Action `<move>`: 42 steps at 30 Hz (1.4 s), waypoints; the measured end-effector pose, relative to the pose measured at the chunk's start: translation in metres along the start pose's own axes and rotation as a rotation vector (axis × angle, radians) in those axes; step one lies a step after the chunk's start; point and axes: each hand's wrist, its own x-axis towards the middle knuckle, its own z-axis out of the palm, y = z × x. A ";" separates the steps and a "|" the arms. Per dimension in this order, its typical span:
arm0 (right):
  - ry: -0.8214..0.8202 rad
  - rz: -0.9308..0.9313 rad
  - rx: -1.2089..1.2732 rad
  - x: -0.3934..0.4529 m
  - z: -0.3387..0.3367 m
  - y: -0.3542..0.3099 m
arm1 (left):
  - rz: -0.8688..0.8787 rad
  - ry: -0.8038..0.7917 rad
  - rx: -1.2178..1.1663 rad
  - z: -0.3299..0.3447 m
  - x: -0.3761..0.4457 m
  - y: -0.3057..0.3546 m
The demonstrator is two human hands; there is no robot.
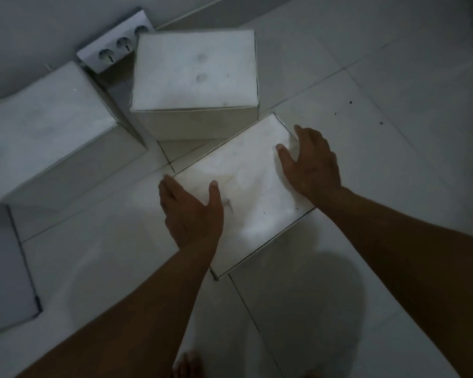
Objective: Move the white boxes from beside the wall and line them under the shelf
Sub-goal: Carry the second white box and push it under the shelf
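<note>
Hands on nearest box point(246, 192), centre frame, on tiled floor point(380, 110). Left hand point(191, 211) spread open against its lower-left edge; right hand point(309, 162) spread open at its upper-right corner. Two more boxes: upper centre point(194, 75), left point(47, 132) by wall point(38, 28). Power strip point(115, 47) between them.

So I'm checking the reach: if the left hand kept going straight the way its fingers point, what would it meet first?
Probably the nearest white box, at its left edge: the left hand already hovers at or on it, though contact is unclear.
</note>
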 end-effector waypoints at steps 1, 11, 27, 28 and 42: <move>-0.023 0.007 0.005 0.003 0.005 0.003 | -0.001 0.017 -0.006 0.004 -0.002 -0.002; -0.069 0.074 -0.027 0.007 0.011 -0.008 | -0.272 -0.010 -0.184 0.008 0.009 -0.013; 0.019 0.203 -0.074 -0.033 -0.034 -0.051 | -0.192 -0.031 -0.202 -0.054 0.029 0.004; 0.015 0.214 -0.071 -0.039 -0.044 -0.059 | -0.190 -0.039 -0.192 -0.067 0.028 0.007; 0.016 0.289 -0.054 -0.152 -0.134 -0.159 | -0.147 -0.068 -0.120 -0.226 -0.035 -0.004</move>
